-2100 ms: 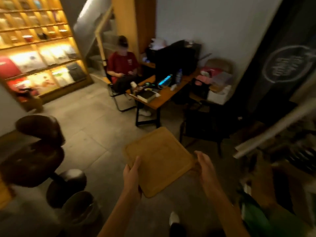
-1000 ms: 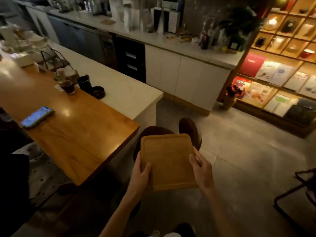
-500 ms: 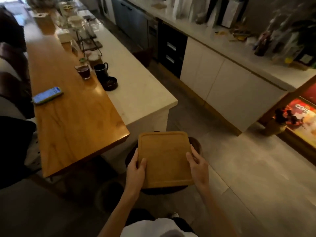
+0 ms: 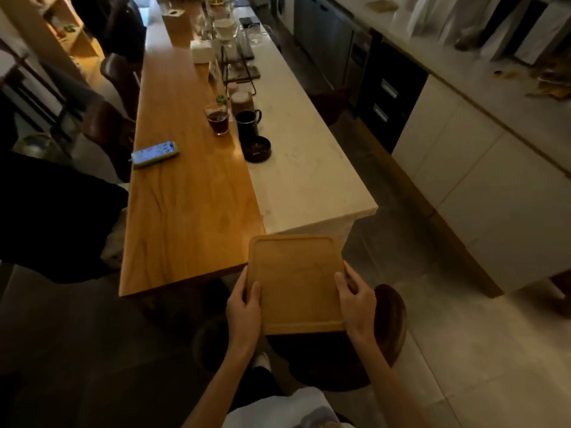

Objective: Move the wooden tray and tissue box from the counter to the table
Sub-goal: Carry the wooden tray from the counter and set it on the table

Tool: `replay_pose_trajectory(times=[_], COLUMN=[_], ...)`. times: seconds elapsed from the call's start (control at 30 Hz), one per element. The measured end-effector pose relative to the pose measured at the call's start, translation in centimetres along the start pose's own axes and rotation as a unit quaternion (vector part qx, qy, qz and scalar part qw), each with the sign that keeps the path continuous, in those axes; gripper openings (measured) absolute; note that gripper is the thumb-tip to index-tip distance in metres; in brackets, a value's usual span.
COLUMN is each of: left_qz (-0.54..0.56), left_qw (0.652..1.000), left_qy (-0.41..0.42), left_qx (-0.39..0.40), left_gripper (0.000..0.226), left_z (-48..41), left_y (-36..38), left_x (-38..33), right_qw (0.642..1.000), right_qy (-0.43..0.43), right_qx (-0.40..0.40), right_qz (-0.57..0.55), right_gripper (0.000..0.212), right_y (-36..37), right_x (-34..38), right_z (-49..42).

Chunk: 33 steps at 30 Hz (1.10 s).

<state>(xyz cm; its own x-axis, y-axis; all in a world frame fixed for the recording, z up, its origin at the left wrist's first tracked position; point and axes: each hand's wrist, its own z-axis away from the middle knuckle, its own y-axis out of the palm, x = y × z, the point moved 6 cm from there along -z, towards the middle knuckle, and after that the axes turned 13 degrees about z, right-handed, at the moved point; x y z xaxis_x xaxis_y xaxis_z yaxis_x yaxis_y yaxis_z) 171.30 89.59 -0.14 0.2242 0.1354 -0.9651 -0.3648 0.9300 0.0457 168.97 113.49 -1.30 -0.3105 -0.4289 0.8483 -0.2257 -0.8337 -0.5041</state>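
Observation:
I hold a flat square wooden tray (image 4: 296, 282) level in both hands, just off the near end of the long counter. My left hand (image 4: 245, 307) grips its left edge and my right hand (image 4: 355, 299) grips its right edge. The tray is empty. The counter has a wooden half (image 4: 185, 217) on the left and a pale stone half (image 4: 306, 186) on the right. A white tissue box (image 4: 202, 50) stands far down the wooden half.
On the counter lie a phone (image 4: 154, 153), a glass of dark drink (image 4: 217, 118), a black mug (image 4: 247, 122), a black ashtray (image 4: 258, 148) and a wire rack (image 4: 238, 66). A dark stool (image 4: 389, 322) stands below the tray. White cabinets (image 4: 479, 168) line the right.
I have turned from the room with the desk toward the counter and walked closer. The tray stays in both hands and now sits level at the counter's near end.

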Motion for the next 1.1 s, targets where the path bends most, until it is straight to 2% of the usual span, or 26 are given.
replay_pose_trajectory(times=[0.2,0.37,0.63,0.8,1.1], left_qz=[-0.053,-0.047,-0.095,-0.110,-0.114], left_qw=[0.995,0.989,0.977,0.975,0.973], left_qy=[-0.007,-0.036,-0.036,-0.033,-0.018], left_qx=[-0.089,-0.137,-0.187,-0.189,-0.199], left_gripper=[0.047,0.045,0.044,0.045,0.046], left_z=[-7.4,-14.9,-23.0,-25.0,-24.4], left_y=[-6.2,-14.0,-24.0,-26.7,-27.6], left_x=[-0.3,0.3,1.0,2.3,3.5], right_qw=[0.994,0.985,0.972,0.970,0.964], right_qy=[-0.054,-0.043,-0.031,-0.034,-0.049], right_qx=[0.067,0.138,0.177,0.180,0.175], right_qz=[0.063,0.095,0.149,0.161,0.194], right_gripper=[0.047,0.048,0.059,0.061,0.057], right_y=[9.7,20.3,33.9,37.2,38.0], right_x=[4.3,8.8,12.6,12.2,11.2], right_z=[-3.3,-5.1,-6.0,-6.1,-5.4])
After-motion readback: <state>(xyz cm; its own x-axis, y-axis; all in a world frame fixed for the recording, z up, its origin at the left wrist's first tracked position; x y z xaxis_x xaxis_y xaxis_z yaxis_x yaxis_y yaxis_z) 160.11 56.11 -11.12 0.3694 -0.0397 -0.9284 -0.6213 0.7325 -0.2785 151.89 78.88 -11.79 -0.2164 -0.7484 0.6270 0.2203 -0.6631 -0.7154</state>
